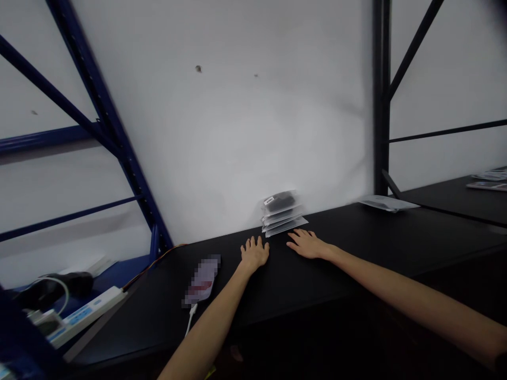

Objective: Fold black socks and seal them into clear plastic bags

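My left hand lies palm down on the black shelf surface, fingers spread and holding nothing. To its right, my right hand also rests open on the surface, fingers apart. Just beyond both hands, a small stack of clear plastic packets with dark contents stands against the white wall. A white label shows on the top packet. The right fingertips are close to the stack's lower edge; whether they touch it I cannot tell. A phone, its screen blurred out, lies left of my left forearm with a white cable plugged in.
A flat clear packet lies at the back right beside a black upright post. Blue rack framing rises on the left. A white power strip and a dark object sit at lower left. More flat packets lie far right.
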A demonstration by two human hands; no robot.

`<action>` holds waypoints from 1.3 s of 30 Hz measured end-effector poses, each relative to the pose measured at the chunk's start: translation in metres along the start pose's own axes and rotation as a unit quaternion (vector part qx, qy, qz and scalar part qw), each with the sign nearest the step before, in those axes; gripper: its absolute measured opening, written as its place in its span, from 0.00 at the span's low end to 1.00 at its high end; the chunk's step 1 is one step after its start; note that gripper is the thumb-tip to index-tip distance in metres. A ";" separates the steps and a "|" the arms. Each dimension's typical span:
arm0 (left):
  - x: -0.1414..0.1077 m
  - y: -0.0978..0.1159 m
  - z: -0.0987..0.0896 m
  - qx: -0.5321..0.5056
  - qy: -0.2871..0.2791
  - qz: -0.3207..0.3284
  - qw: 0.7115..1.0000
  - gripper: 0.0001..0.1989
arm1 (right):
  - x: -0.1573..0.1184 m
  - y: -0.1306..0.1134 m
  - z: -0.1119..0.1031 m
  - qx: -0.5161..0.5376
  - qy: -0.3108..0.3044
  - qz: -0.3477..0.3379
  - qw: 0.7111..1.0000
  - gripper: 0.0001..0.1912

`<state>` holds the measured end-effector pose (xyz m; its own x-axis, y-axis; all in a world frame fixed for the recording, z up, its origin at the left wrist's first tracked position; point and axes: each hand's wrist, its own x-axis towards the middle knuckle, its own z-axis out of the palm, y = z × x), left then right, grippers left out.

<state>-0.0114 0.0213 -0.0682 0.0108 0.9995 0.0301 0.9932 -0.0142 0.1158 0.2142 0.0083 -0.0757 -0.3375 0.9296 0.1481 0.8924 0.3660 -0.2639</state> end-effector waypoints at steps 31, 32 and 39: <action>0.001 0.002 -0.003 0.012 0.003 0.003 1.000 0.36 | 0.045 -0.013 -0.034 0.603 0.149 0.067 0.781 0.17; 0.001 0.001 -0.003 0.009 0.003 0.003 1.000 0.36 | 0.049 -0.015 -0.034 0.622 0.139 0.074 0.767 0.17; 0.002 0.001 -0.001 -0.001 0.013 0.001 1.000 0.36 | 0.080 -0.021 -0.031 0.717 0.072 0.135 0.680 0.25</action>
<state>-0.0101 0.0233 -0.0670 0.0094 0.9984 0.0560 0.9930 -0.0159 0.1174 0.1781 0.0736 -0.0289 -0.0951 0.9951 -0.0257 -0.3293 -0.0558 -0.9426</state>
